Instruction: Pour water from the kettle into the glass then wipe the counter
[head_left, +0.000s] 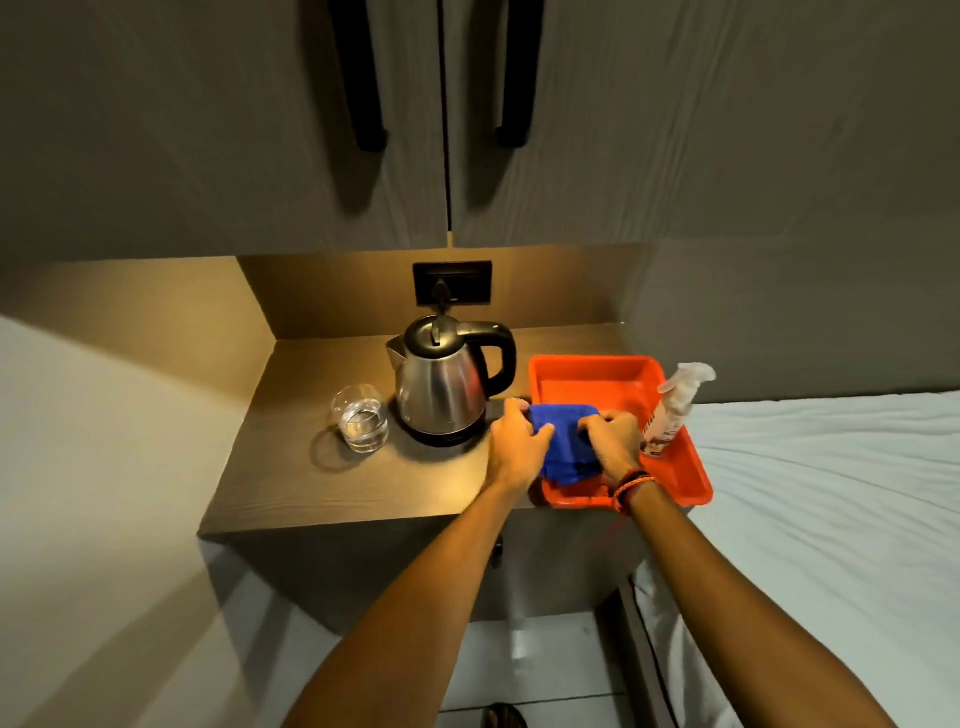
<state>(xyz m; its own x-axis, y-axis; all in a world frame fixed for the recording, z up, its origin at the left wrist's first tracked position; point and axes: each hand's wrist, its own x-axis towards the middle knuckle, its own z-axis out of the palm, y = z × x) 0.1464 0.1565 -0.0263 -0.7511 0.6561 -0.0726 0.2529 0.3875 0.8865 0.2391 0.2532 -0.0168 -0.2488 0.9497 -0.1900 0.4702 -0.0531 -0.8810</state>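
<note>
Over the orange tray (691, 483), your left hand (519, 447) and right hand (613, 441) both grip the blue cloth (563, 447); kettle (441, 384) at 10 o'clock, glass (361, 418) beyond.

Counter (311, 483): wooden, warmly lit. Glass (360, 418), part-filled with water, near left. Steel electric kettle (441, 382) on its base, just right of glass, black handle facing right. Orange tray (691, 480) at right edge; white spray bottle (672, 410) inside. Left hand (517, 447) and right hand (613, 441) both grip a blue cloth (563, 447) over the tray's left side.
</note>
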